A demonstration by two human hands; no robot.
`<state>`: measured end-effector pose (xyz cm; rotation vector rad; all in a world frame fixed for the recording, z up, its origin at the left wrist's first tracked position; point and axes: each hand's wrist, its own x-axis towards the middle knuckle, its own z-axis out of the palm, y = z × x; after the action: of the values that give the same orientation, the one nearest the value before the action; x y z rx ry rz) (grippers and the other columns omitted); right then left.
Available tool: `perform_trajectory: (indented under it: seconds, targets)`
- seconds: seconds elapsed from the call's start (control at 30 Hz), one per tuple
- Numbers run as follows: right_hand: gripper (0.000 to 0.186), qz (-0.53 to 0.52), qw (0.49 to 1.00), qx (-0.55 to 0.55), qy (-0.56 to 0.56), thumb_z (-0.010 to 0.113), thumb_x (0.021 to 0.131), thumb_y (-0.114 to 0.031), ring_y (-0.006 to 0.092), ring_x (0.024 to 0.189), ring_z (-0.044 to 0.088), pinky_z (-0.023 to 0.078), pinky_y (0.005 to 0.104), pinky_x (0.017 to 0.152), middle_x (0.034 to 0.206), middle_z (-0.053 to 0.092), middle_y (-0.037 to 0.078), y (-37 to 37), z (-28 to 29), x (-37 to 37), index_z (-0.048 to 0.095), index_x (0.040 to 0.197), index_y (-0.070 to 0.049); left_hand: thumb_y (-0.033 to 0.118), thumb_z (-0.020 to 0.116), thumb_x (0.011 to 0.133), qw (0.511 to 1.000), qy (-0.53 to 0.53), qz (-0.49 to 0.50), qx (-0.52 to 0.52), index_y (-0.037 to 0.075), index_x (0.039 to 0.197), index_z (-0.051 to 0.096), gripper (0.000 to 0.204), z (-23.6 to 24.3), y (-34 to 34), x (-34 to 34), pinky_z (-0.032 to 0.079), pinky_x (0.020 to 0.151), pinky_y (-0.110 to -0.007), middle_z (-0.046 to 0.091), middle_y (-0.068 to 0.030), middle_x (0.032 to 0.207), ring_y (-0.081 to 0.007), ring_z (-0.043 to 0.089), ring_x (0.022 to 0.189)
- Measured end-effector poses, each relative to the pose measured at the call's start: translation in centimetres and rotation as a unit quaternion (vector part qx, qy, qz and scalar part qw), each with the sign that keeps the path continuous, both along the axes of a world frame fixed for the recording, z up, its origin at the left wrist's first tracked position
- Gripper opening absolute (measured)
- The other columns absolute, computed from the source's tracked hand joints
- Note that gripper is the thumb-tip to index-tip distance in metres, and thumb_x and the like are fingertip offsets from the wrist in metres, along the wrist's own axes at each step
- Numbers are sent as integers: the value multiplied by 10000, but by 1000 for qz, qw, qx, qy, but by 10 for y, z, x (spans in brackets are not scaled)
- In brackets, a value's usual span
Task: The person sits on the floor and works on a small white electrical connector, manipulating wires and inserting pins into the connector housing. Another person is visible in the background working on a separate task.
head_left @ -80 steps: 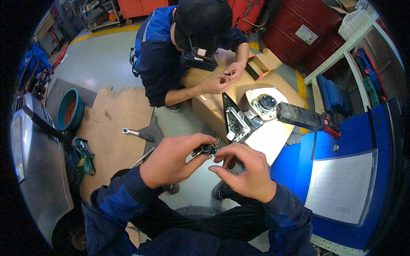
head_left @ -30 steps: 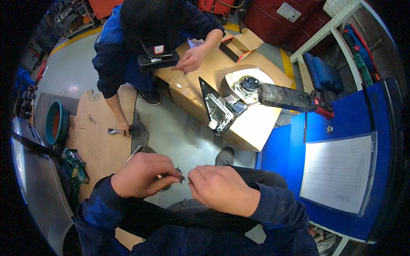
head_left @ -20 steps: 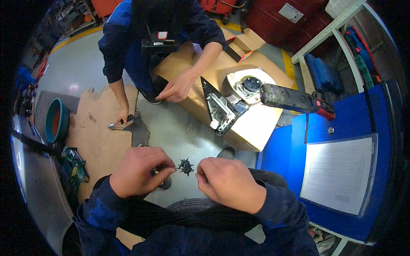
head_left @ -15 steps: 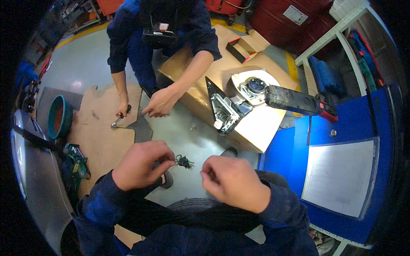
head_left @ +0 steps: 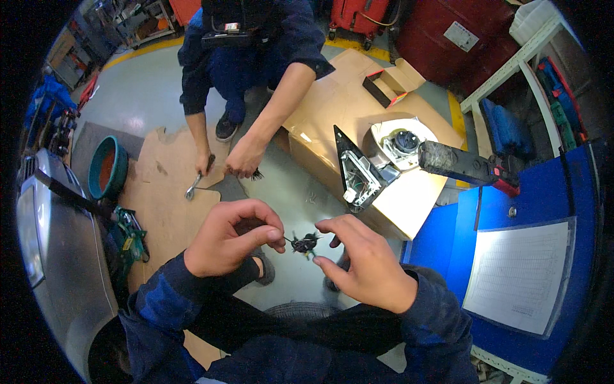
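Observation:
Between my hands hangs a small tangled bundle of black wires with a bit of green on it. The thumb and forefinger of my left hand pinch it by a thin end. On the other side is my right hand, thumb and fingers spread around the bundle; whether a fingertip touches it is unclear. Across from me a crouching person holds a ratchet wrench in one hand. That person's other hand has a dark, bristly piece under its fingers.
A large cardboard box carries an opened mirror housing, a round white part, a small open box and a work light. Flat cardboard and a teal tub lie left. A blue cabinet stands right.
My left hand has carried the wire bundle rightward. My right hand has opened its fingers around the bundle. The other person's hands have shifted in view, and a bristly piece now shows there.

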<state>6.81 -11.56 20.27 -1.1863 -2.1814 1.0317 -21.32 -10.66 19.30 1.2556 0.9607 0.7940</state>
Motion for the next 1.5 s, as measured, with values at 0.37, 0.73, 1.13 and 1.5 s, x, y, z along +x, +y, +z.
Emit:
perform_trajectory:
  seconds: [0.37,0.73,1.13,1.5]
  targets:
    - [589,1,986,-143,86,799,984,-81,248,1118,754,627,332,854,1295,729,181,-6,3,-12,561,1518,-8,172,702,1086,969,-233,-43,-73,-20,1079,649,199,0,4,-3,595,876,-365,702,-131,1021,-230,728,943]
    - [234,-104,957,-180,204,728,1039,-39,159,1040,767,608,325,888,1140,803,123,0,-2,-9,713,1268,8,95,752,1023,984,-155,-69,-58,-1,1041,653,138,10,7,-13,561,896,-361,680,-112,1048,-214,696,978]
    - [149,-118,959,-146,213,776,1016,-51,139,931,761,604,300,815,1004,795,102,2,-7,0,733,1136,26,182,855,930,901,235,14,363,47,1147,731,284,13,7,11,528,1013,-409,684,-145,1216,-297,650,1211]
    - [156,-99,955,-190,206,768,1024,-43,115,853,710,569,275,773,967,742,71,-3,-5,-1,708,1148,32,89,770,968,953,117,-57,272,27,1032,682,125,0,3,31,528,993,-443,755,-121,1088,-317,720,1077]
